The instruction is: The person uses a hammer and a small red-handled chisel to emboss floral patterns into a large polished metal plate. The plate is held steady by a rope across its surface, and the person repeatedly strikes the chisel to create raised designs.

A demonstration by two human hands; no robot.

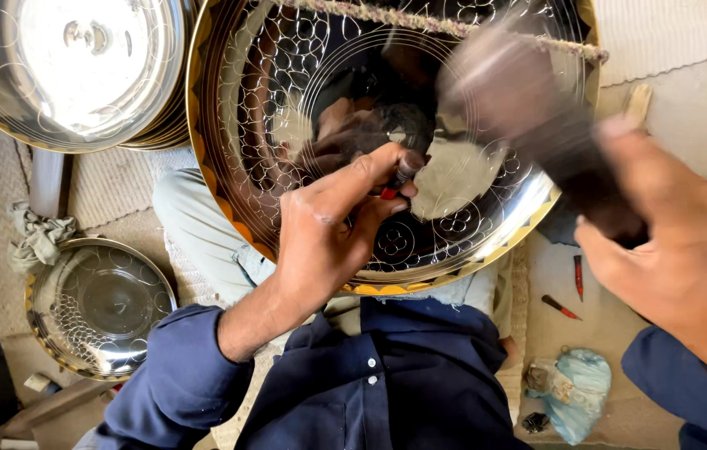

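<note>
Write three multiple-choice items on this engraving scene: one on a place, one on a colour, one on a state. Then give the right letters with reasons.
1. Where does the small patterned tray lie?
A. On the floor beside the person's left arm
B. On top of the large tray
C. In the right hand

2. What colour are the sleeves of the person's shirt?
A. White
B. Dark blue
C. Red

3. How does the mallet in the right hand look?
A. Sharp and lying flat on the floor
B. Blurred, raised over the large tray
C. Tucked in a bag

Answers:
1 A: it sits low at the picture's left, off the large tray.
2 B: both cuffs are navy.
3 B: its head smears above the tray, while the left hand pinches a red-tipped punch against the metal.
</note>
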